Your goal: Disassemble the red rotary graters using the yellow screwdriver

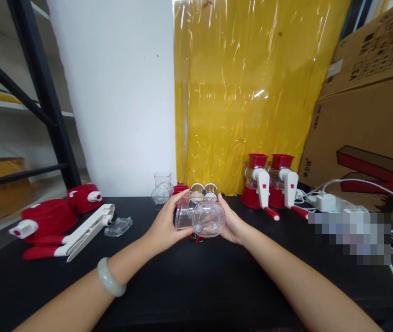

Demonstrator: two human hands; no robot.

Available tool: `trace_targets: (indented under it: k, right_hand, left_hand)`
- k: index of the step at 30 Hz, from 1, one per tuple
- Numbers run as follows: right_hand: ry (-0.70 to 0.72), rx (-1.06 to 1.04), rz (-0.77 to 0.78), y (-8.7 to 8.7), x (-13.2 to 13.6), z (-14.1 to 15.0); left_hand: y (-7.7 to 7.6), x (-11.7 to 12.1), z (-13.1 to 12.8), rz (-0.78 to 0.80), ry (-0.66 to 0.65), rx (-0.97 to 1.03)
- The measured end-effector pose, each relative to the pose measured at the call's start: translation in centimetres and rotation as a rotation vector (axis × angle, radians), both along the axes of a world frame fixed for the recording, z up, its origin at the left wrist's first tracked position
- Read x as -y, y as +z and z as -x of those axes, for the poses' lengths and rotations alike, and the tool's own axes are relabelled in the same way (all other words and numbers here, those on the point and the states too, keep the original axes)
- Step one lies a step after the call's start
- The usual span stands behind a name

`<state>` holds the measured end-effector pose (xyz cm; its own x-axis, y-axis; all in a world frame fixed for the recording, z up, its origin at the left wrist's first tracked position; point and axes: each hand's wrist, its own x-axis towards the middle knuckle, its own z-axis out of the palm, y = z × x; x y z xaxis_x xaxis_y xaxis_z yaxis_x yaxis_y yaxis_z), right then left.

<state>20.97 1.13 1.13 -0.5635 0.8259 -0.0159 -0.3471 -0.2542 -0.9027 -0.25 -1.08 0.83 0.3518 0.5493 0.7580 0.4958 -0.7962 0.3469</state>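
Held over the middle of the table is a clear plastic grater housing point(208, 218), its round end towards me. My left hand point(169, 222) is closed on its left side, with the thumb underneath. My right hand point(231, 224) grips its right side, and most of those fingers are hidden behind it. Just beyond the housing stand two metal grater drums point(211, 189) with white rims. Farther left at the back is a second clear housing point(162, 190), next to a red part point(180, 189). A small red and black piece point(196, 238) shows below the housing, too hidden to name.
On the left lie red grater bases point(49, 219), white crank handles point(87, 229) with red grips, and a clear plastic disc point(119, 227). Two assembled rotary graters point(258, 182) stand back right. White cables and an adapter point(325, 202) lie near a cardboard box point(365, 115).
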Motion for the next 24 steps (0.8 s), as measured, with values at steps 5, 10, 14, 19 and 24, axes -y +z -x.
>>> trace_targets:
  k: [5, 10, 14, 19, 24]
  right_hand:
    - [-0.074, 0.167, -0.124, -0.6, -0.7, -0.1]
    - [-0.160, 0.247, -0.271, -1.5, -1.7, 0.0]
    - [-0.172, 0.257, -0.339, -1.7, -1.9, -0.1]
    - [-0.148, 0.203, -0.444, -2.0, -1.9, -0.4]
    - [-0.212, 0.145, -0.478, -2.5, -2.1, -0.3]
  left_hand:
    - [0.0, 0.1, -0.2, 0.137, -0.045, 0.131]
    - [-0.2, -0.5, 0.1, 0.152, -0.014, 0.177]
    - [-0.4, -0.5, 0.1, 0.151, -0.016, 0.178]
    - [-0.5, -0.4, 0.1, 0.105, 0.024, 0.146]
    - [-0.3, -0.2, 0.3, 0.031, 0.042, 0.023]
